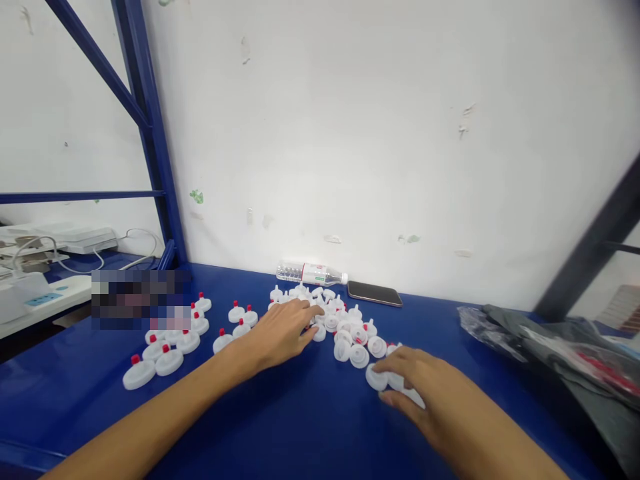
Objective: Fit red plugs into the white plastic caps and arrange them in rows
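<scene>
A pile of translucent white plastic caps with nozzle tips [359, 356] lies in the middle of the blue table. My left hand [285, 333] reaches over the pile's left part, thumb and forefinger apart; its other fingertips are hidden. At the pile's near right end, my right hand [425, 383] curls round a few white caps [377, 378], its thumb on the near side and fingers on the far side. Left of my left forearm stand several white caps with red tips [169, 361], nozzle up. A few more red-tipped caps [222, 341] sit close to that forearm.
Behind the pile, a clear plastic bottle [315, 274] lies on its side beside a phone [375, 293]. Grey and clear plastic bags [540, 347] cover the table's right side. Blue frame posts [150, 133] rise at the left, with a white power strip [50, 303] nearby.
</scene>
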A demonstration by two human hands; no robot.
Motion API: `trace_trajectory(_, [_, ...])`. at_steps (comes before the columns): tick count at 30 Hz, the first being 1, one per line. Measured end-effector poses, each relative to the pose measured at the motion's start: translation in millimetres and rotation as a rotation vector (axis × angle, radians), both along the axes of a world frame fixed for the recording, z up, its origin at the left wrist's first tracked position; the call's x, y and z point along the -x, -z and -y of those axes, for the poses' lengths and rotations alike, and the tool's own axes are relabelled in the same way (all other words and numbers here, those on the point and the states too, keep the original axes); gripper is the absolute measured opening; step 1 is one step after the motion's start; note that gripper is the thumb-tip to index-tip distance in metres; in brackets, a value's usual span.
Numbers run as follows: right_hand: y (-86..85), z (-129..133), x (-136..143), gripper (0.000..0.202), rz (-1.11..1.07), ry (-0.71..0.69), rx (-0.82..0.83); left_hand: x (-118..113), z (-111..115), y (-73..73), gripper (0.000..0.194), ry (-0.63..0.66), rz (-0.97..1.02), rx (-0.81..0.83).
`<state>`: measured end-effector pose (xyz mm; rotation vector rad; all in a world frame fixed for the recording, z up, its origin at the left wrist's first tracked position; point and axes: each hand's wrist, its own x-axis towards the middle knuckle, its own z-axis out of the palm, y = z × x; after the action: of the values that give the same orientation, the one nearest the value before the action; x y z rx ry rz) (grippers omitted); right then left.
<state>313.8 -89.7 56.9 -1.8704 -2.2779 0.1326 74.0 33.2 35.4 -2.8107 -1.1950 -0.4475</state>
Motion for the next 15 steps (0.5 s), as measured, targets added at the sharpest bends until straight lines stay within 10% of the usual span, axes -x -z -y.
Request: trace_trajectory(15, [6.8, 8, 8, 0.029, -0.185, -0.168, 0.103, 6, -3, -16.2, 0.021, -0.016, 0.073, 0.052])
